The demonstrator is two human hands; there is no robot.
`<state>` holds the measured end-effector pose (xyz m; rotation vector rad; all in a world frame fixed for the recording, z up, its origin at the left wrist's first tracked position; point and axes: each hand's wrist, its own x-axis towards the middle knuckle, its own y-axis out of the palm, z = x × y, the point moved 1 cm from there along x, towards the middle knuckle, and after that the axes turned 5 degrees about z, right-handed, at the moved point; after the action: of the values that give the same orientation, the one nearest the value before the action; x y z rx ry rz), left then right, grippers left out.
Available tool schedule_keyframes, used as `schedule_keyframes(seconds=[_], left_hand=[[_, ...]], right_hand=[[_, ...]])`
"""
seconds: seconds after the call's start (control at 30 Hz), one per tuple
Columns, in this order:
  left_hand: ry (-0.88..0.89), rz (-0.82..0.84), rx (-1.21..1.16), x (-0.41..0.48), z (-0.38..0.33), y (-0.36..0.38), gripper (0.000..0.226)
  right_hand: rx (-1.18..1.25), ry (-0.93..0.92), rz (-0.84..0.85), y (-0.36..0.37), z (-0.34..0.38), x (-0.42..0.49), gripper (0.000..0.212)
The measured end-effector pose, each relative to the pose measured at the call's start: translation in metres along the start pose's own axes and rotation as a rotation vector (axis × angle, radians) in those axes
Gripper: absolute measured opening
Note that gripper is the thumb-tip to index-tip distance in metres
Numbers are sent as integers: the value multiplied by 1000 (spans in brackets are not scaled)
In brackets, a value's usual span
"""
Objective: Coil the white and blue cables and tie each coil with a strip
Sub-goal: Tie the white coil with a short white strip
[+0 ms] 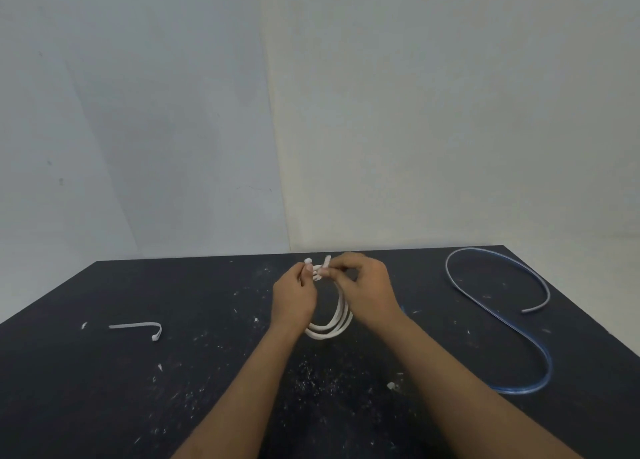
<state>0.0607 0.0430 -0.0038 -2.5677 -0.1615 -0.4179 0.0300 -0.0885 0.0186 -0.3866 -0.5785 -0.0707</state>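
Dark desk: both hands pinch a strip atop the white coil — tying; next, cinch it.

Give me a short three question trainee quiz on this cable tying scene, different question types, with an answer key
1. True or false: the blue cable is already coiled.
2. Which cable do the left hand and right hand hold? A white, B blue
3. Fill in: a spare white strip lies on the table, on the person's ____ side.

Key: 1 false, it lies loose in an S shape. 2 A, the white cable. 3 left.
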Motion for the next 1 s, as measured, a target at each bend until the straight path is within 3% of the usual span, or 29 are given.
schedule_keyframes(seconds=[0.13, 0.27, 0.4, 0.57, 1.0], left_hand=[[67, 9, -5, -4, -5, 2, 37], [72, -6, -34, -3, -5, 2, 41], [74, -9, -47, -6, -2, 4, 41], [92, 11, -53, -6, 2, 7, 37], [168, 9, -32, -3, 4, 11, 33]], right_hand=[[222, 167, -18, 3, 3, 8, 24], [261, 366, 46, 2, 4, 11, 38], [237, 523, 149, 0, 10, 11, 33], [196, 599, 221, -4, 19, 12, 29], [282, 680, 199, -11, 24, 13, 25]])
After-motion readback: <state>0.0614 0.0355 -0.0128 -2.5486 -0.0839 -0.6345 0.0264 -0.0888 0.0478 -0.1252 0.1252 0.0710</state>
